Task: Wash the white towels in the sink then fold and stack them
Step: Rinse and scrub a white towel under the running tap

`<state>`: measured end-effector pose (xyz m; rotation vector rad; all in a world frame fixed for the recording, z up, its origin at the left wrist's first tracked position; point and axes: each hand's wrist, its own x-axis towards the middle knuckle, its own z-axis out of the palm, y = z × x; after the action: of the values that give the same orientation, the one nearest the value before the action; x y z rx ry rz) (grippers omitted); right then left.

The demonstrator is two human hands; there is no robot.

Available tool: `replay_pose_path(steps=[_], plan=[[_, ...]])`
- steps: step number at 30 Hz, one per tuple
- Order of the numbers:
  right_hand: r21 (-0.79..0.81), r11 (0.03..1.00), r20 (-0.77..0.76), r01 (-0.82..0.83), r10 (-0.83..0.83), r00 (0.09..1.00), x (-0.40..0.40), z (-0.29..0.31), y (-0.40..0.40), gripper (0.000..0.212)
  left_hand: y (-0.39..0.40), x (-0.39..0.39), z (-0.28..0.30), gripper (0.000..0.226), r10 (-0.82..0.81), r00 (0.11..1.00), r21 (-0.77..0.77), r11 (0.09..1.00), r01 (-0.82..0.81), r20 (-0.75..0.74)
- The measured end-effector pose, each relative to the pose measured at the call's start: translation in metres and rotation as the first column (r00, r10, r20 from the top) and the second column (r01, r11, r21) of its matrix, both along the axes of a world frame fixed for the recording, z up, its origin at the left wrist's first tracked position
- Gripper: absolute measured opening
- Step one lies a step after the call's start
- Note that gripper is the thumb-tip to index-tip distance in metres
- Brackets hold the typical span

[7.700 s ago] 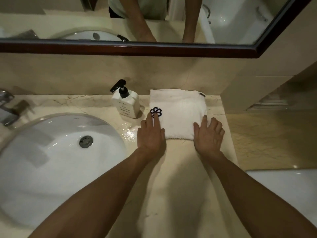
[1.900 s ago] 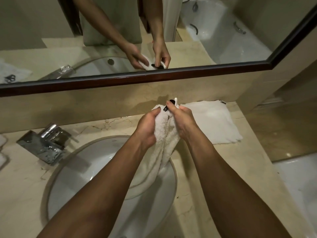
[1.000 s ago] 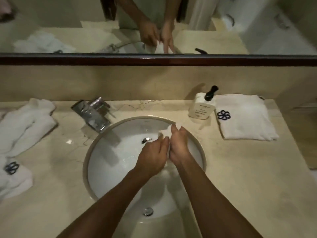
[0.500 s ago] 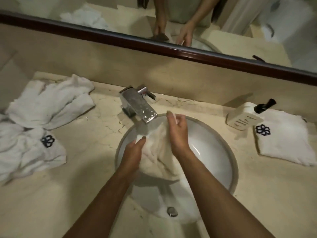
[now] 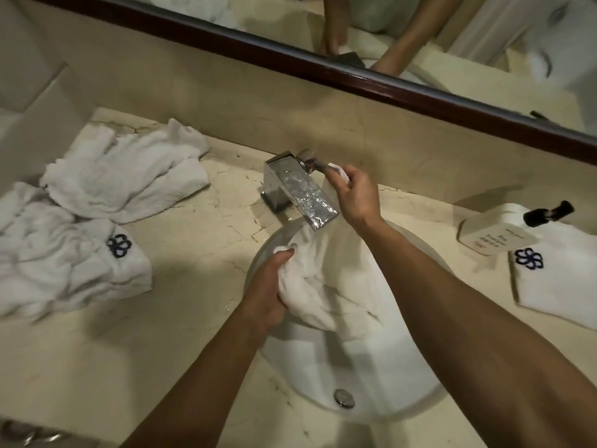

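Left hand [image 5: 263, 294] bunches one end of a white terry towel [image 5: 326, 286], fingers curled round the cloth, over the round white ceramic sink [image 5: 381, 376]. Right hand [image 5: 353, 192] pinches the towel's other corner up by the lever of the square chrome faucet [image 5: 298, 192]; towel hangs stretched between both hands under the spout. Crumpled white towels with a dark flower logo [image 5: 74, 240] lie heaped on the beige marble counter [image 5: 129, 350] left of the sink. Folded white towel [image 5: 559, 279] sits right of it, touching a white soap pump bottle [image 5: 497, 232]
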<state>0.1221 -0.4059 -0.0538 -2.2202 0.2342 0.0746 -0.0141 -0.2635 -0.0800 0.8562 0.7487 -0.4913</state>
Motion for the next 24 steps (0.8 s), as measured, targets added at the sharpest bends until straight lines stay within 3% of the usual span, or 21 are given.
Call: replay_pose_path(steps=[4, 7, 10, 13, 14, 15, 17, 19, 20, 22, 23, 24], plan=[[0.082, 0.997, -0.048, 0.001, 0.003, 0.999, 0.01, 0.003, -0.002, 0.032, 0.007, 0.01, -0.001, 0.033, 0.008, 0.999, -0.073, 0.997, -0.012, -0.046], [0.252, 0.952, -0.16, 0.174, -0.137, 0.978, -0.001, 0.001, -0.003, 0.044, 0.007, 0.009, -0.01, 0.021, 0.024, 0.996, -0.021, 0.999, -0.025, -0.087], [0.476, 0.705, -0.542, 0.526, -0.236, 0.807, -0.041, 0.011, -0.01, 0.067, 0.001, 0.01, -0.027, 0.03, -0.049, 0.99, 0.08, 0.995, 0.06, -0.129], [0.508, 0.437, -0.808, 0.742, -0.057, 0.586, -0.091, -0.002, -0.017, 0.035, -0.01, 0.017, -0.04, 0.036, -0.129, 0.987, 0.101, 0.985, 0.139, -0.095], [0.518, 0.371, -0.835, 0.771, 0.024, 0.549, -0.109, -0.009, -0.013, 0.03, -0.014, 0.02, -0.039, 0.034, -0.145, 0.986, 0.103, 0.983, 0.153, -0.082], [0.511, 0.368, -0.848, 0.777, 0.065, 0.526, -0.122, -0.02, -0.008, 0.029, -0.018, 0.024, -0.039, 0.031, -0.152, 0.986, 0.089, 0.983, 0.158, -0.071], [0.472, 0.467, -0.83, 0.748, -0.05, 0.555, -0.135, -0.037, 0.002, 0.036, -0.023, 0.032, -0.039, 0.027, -0.192, 0.977, 0.117, 0.972, 0.202, -0.091], [0.492, 0.596, -0.664, 0.635, -0.215, 0.716, -0.132, -0.046, 0.008, 0.027, -0.028, 0.038, -0.051, 0.037, -0.167, 0.982, 0.148, 0.973, 0.179, -0.089], [0.465, 0.715, -0.548, 0.522, -0.231, 0.804, -0.128, -0.04, 0.015, 0.028, -0.029, 0.041, -0.06, 0.044, -0.147, 0.985, 0.17, 0.972, 0.159, -0.086], [0.305, 0.931, -0.375, 0.199, -0.074, 0.924, -0.117, -0.042, 0.027, 0.042, -0.033, 0.044, -0.066, 0.04, -0.143, 0.989, 0.195, 0.969, 0.149, -0.044], [0.211, 0.975, -0.328, 0.076, -0.002, 0.945, -0.112, -0.047, 0.03, 0.043, -0.037, 0.044, -0.06, 0.041, -0.16, 0.987, 0.198, 0.967, 0.158, -0.01], [0.176, 0.981, -0.3, 0.084, -0.028, 0.954, -0.103, -0.055, 0.032, 0.042, -0.04, 0.044, -0.051, 0.04, -0.194, 0.981, 0.235, 0.955, 0.182, 0.028]])
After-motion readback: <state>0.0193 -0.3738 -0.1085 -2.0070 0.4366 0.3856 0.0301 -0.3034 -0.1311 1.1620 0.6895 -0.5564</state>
